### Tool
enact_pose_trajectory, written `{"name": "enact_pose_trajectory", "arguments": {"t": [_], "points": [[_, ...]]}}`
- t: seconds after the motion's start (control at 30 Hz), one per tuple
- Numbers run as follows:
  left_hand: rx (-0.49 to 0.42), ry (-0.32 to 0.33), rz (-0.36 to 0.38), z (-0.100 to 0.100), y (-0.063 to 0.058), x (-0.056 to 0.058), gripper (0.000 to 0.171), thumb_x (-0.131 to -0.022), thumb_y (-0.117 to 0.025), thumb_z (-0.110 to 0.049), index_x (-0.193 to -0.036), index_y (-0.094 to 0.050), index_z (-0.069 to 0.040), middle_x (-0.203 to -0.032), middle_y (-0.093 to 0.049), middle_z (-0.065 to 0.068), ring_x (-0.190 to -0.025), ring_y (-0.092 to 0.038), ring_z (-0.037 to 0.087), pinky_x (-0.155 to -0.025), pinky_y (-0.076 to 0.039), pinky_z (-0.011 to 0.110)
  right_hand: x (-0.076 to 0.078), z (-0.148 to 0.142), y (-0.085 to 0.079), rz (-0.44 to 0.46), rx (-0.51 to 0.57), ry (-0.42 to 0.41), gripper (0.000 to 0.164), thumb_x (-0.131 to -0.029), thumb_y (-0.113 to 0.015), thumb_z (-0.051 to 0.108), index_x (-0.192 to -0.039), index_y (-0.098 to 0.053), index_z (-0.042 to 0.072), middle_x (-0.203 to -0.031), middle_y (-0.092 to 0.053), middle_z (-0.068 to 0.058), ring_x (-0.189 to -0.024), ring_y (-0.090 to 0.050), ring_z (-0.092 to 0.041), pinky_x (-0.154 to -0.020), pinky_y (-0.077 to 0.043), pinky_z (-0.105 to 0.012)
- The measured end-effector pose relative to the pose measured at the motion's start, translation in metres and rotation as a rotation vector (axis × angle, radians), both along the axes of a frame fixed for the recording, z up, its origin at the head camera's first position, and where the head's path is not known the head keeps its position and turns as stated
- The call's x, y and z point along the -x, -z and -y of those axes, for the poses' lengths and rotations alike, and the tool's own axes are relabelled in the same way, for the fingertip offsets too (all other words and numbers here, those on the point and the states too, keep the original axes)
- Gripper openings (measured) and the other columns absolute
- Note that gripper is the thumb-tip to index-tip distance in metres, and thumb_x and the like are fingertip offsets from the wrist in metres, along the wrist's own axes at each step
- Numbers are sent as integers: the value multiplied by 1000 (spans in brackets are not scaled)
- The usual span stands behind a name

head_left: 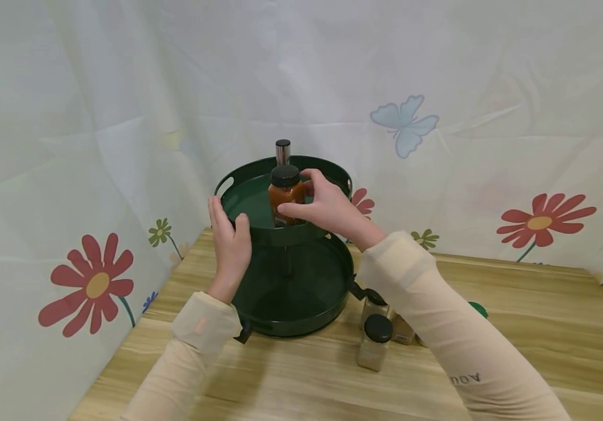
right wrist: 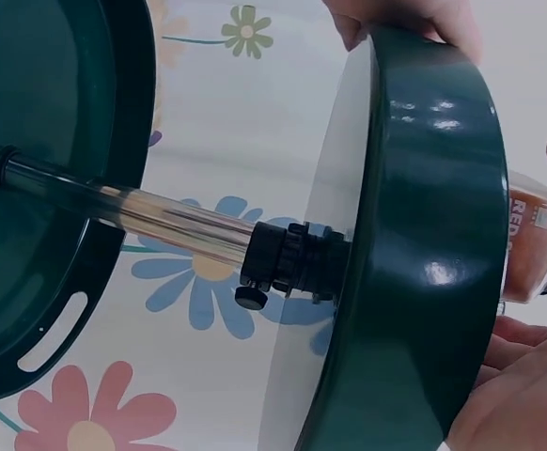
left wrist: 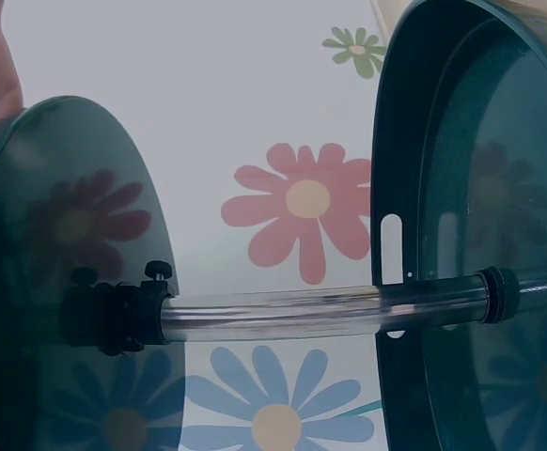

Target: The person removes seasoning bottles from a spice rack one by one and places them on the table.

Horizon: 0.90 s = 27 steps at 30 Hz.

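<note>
A two-tier round green stand has an upper tray and a lower tray joined by a metal post. My left hand rests against the outer wall of the upper tray at its left front, fingers pointing up and thumb spread apart. With thumb and curled fingers around it, my right hand holds a jar of red-orange spice at the front of the upper tray. The jar stands upright under a black lid, "RED" visible on its label. The tray wall hides its base in the right wrist view.
On the wooden table, a black-lidded spice jar stands right of the stand, with more jars behind it partly hidden by my right sleeve. A green lid shows beyond that sleeve. A flower-printed cloth hangs behind the table.
</note>
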<state>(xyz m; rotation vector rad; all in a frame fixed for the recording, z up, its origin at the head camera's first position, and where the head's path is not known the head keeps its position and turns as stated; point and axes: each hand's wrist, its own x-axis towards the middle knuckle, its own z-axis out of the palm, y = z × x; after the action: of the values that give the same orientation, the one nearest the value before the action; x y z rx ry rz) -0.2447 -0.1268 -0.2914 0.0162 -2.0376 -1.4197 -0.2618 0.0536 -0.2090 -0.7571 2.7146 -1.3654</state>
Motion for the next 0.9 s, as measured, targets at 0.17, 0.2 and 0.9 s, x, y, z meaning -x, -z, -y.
{"name": "enact_pose_trajectory", "arguments": {"t": [0.17,0.2,0.9], "points": [[-4,5,14,0,0,-1,65,-90,-35,-25,-144,-4,-5,-152,1,11,-136,-1,20,-110,-8,45,3,3,0,-1,-36,3,71,-76,-65,43,-131,-33,11,-117,-53,-7,-103,-50,-20,-89,-43,-47],[-4,5,15,0,0,-1,65,-90,-35,-25,-144,-4,-6,-152,1,11,-136,-1,20,-110,-8,45,3,3,0,-1,-45,4,69,-76,-65,43,-129,-35,11,-116,-53,-7,-102,-50,-20,-88,-43,-46],[21,8,0,0,1,-2,65,-90,-35,-24,-144,-6,-4,-151,1,11,-136,-2,21,-110,-9,48,6,13,9,-117,-183,111,63,-75,-66,43,-121,-41,8,-108,-58,-8,-91,-55,-21,-78,-47,-42]]}}
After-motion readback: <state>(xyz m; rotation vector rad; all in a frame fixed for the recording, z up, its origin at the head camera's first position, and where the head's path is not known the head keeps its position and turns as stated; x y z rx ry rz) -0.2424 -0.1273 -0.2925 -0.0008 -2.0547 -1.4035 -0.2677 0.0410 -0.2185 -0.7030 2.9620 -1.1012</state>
